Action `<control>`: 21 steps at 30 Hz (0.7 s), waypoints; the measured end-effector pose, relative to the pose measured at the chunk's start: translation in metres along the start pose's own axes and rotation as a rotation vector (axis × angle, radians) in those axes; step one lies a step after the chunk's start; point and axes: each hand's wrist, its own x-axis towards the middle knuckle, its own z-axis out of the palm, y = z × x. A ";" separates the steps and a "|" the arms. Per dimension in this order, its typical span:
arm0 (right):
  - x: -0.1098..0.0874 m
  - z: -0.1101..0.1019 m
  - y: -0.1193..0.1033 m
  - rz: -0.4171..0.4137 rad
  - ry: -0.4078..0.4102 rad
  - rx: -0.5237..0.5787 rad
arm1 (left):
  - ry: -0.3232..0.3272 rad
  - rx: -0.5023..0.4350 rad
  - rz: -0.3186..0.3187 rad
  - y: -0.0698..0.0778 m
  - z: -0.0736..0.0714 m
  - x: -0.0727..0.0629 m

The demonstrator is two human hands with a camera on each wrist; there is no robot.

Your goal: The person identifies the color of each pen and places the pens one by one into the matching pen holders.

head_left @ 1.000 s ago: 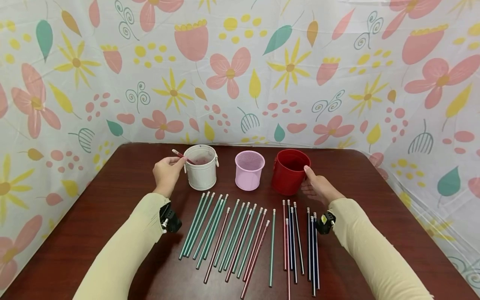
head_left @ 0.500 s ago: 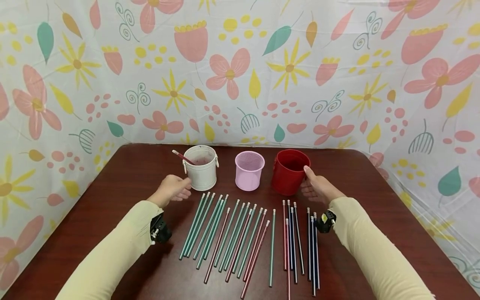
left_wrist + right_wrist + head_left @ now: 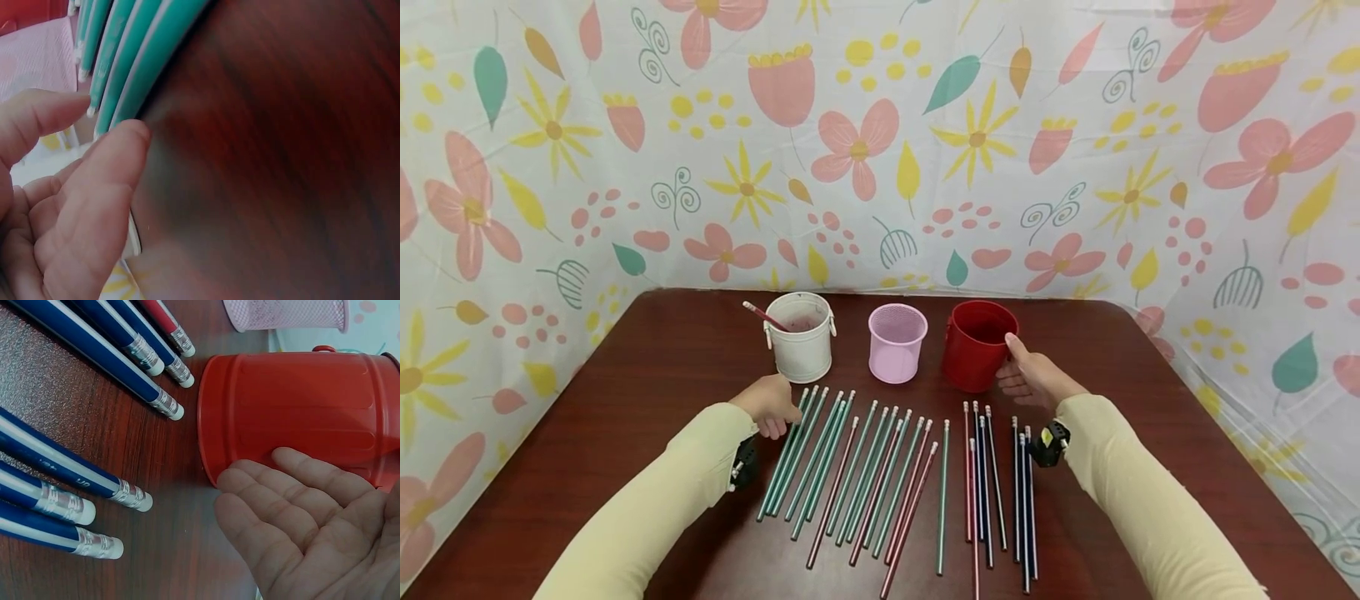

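Apparently the work is at an early stage: only one red pencil shows in a container, leaning over the rim of the white bucket left of centre in the head view. The rest lie loose on the wooden table. Green pencils spread across the lower middle of that frame, with other red pencils mixed among them, and blue pencils lie lower right of centre, a few reds beside them. No pencil rises above the rim of the pink cup in the middle or of the red bucket to its right, so nearly everything looks left to do.

The left hand is at the eraser ends of the leftmost greens; its thumb and forefinger stand apart, pinching nothing, though I cannot tell whether a fingertip touches a pencil. The right hand lies alongside the red bucket, fingers extended and not wrapped round it, thumb at the rim; how firmly it presses is unclear.
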 end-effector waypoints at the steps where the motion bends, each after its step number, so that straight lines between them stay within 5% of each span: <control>1: 0.000 0.000 0.000 0.001 -0.002 0.000 | 0.006 0.000 0.021 0.021 -0.008 -0.025; 2: 0.000 0.000 0.000 0.003 -0.002 0.001 | 0.010 0.004 0.020 0.036 -0.013 -0.043; 4: -0.001 0.000 0.000 0.002 -0.005 -0.002 | 0.006 -0.008 0.020 0.042 -0.016 -0.049; 10: 0.000 -0.001 0.000 0.001 -0.015 -0.007 | -0.012 -0.019 -0.085 0.032 -0.008 -0.021; 17: 0.002 -0.001 0.000 0.004 -0.012 -0.008 | -0.030 -0.041 -0.123 0.033 -0.005 -0.019; 21: 0.002 -0.001 0.001 0.010 -0.011 -0.004 | -0.029 -0.048 -0.093 0.032 -0.004 -0.019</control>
